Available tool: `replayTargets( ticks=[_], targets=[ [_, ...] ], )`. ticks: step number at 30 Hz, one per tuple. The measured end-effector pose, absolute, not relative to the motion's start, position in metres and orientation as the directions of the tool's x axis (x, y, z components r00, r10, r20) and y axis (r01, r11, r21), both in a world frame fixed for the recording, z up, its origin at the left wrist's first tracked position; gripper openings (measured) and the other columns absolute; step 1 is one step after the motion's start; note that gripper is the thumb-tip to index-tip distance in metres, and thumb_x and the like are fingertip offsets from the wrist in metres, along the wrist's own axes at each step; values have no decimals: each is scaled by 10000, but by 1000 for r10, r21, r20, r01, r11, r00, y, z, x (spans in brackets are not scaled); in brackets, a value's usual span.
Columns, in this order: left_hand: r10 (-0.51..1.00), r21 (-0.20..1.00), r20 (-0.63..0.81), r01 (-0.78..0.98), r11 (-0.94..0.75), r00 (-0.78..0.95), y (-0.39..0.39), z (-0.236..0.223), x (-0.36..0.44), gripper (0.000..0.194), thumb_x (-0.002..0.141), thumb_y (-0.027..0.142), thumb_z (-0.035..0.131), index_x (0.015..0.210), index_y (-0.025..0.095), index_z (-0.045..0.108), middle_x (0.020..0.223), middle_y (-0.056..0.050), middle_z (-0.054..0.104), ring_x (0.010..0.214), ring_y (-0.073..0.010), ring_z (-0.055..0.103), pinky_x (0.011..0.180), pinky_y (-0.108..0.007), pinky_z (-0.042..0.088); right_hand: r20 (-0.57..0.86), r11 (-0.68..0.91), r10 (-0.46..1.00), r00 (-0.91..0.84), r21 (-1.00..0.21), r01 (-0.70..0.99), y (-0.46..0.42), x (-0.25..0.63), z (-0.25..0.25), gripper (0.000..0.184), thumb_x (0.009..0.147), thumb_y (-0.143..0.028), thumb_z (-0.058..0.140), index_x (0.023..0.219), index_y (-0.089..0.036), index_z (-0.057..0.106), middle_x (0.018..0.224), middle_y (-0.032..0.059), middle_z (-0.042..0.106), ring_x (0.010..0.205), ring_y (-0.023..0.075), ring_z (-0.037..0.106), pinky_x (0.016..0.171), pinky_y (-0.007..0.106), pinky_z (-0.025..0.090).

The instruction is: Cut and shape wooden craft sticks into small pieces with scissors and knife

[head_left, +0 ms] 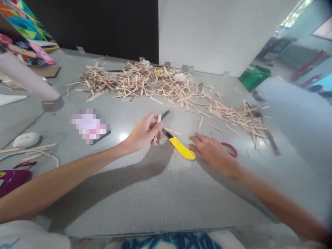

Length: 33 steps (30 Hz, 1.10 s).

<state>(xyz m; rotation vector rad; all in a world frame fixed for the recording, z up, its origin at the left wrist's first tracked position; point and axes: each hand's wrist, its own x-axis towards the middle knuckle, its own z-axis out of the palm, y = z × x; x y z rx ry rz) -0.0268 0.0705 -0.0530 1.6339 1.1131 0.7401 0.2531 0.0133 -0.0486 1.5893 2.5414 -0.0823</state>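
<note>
My left hand [144, 133] is closed round a short wooden stick [157, 126], held upright above the grey table [145, 193]. My right hand [210, 150] hovers low over the table with its fingers spread, its fingertips right next to the rear end of a yellow utility knife [180, 147]. The knife lies flat with its blade end pointing toward my left hand. A black pen [165, 113] lies just beyond the stick. Partly hidden behind my right hand is a red-handled tool [231, 148].
A big heap of cut wooden sticks [145, 81] runs along the back of the table and trails to the right [241, 116]. A phone [89, 126] lies at the left, a white mouse [26, 139] further left, a green box [252, 77] at the back right.
</note>
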Motion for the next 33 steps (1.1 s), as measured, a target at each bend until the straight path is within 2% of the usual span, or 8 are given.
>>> replayTargets(
  ticks=[3, 6, 9, 13, 20, 26, 29, 33],
  targets=[
    [958, 814, 6, 556, -171, 285, 73, -57, -31, 131, 1096, 365, 432, 1026, 260, 398, 623, 86, 547, 495, -138, 548, 525, -280, 387, -171, 495, 851, -497, -58, 867, 19, 229, -56, 442, 1119, -465, 585, 1413, -137, 624, 1292, 162, 733, 1084, 312, 737, 804, 357, 504],
    [965, 650, 63, 724, -232, 253, 79, -57, -36, 147, 1050, 365, 507, 970, 250, 460, 630, 66, 534, 570, -147, 527, 614, -308, 343, -182, 512, 843, -507, -20, 859, 21, 219, -63, 366, 1103, -352, 595, 1379, -114, 636, 1276, 177, 741, 1062, 311, 741, 768, 349, 480],
    [959, 599, 51, 760, -253, 279, 88, -60, -43, 156, 1012, 363, 560, 922, 238, 538, 669, 39, 573, 639, -159, 560, 674, -312, 352, -165, 467, 870, -464, -22, 884, 21, 219, -63, 257, 1098, -216, 514, 1260, -110, 684, 1181, 161, 770, 976, 285, 751, 723, 342, 434],
    [954, 514, 52, 811, -279, 295, 110, -70, -49, 284, 1014, 449, 610, 842, 226, 579, 691, 10, 577, 712, -191, 595, 735, -313, 384, -152, 365, 915, -373, -83, 927, 18, 228, -53, 207, 1094, -192, 490, 1093, -149, 693, 1016, 114, 785, 839, 253, 734, 688, 352, 371],
    [962, 393, 26, 882, -261, 273, 155, -90, -26, 229, 948, 398, 729, 920, 171, 723, 859, -106, 723, 901, -275, 697, 808, -339, 492, -129, 310, 938, -322, -109, 945, 23, 238, -51, 237, 1153, -261, 466, 1127, -150, 673, 1079, 112, 775, 812, 223, 701, 650, 340, 297],
    [979, 308, 47, 929, -203, 199, 160, -93, -26, 205, 984, 277, 612, 965, 141, 765, 942, -191, 740, 942, -342, 721, 801, -391, 506, -115, 416, 894, -434, -147, 897, 31, 245, -53, 228, 1149, -249, 484, 1187, -164, 693, 1175, 100, 758, 889, 215, 705, 693, 317, 341],
    [984, 283, 68, 942, -180, 167, 154, -89, -33, 229, 1012, 291, 575, 1008, 148, 753, 921, -191, 728, 970, -366, 715, 805, -399, 491, -90, 328, 937, -337, -102, 939, 35, 250, -58, 270, 1162, -275, 449, 1197, -154, 687, 1169, 124, 758, 862, 224, 709, 693, 320, 347],
    [972, 266, 102, 935, -233, 213, 145, -78, -27, 281, 1077, 319, 480, 1050, 183, 724, 886, -139, 720, 926, -316, 695, 799, -369, 465, -26, 168, 985, -169, -28, 985, 42, 258, -65, 295, 1153, -281, 433, 1188, -134, 686, 1153, 161, 758, 864, 268, 726, 688, 341, 367]
  ],
)
